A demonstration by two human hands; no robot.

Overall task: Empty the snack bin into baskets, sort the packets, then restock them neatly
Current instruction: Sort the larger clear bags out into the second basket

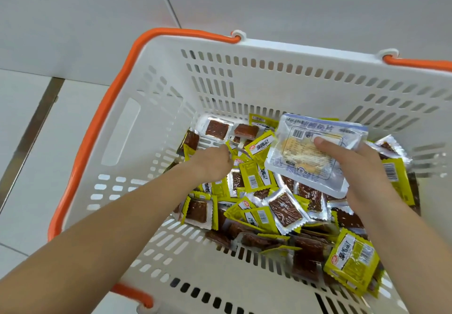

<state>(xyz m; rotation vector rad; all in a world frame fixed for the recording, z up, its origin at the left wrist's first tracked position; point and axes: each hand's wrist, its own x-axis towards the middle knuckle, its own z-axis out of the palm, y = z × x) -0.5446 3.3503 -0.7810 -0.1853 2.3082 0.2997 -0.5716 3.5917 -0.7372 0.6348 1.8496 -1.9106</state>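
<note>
Two hands work inside the basket point(137, 127): right hand point(362, 166) pinches the pale packet point(315, 152), left hand's point(210, 164) fingers curl into yellow packets point(256, 176), whether gripping I cannot tell, so slick wrappers may slip back and remix.

You see: basket point(269, 51) smooth white plastic | handles point(117, 88) glossy orange plastic | packets point(285, 209) shiny crinkled foil-film | floor point(31, 154) smooth tile

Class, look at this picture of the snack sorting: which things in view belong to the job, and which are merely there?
Belongs to the job:
white basket
yellow snack packets
blue-and-white packet, held by the right hand
left hand, reaching among the packets

Merely there:
tiled floor
metal floor strip
</note>
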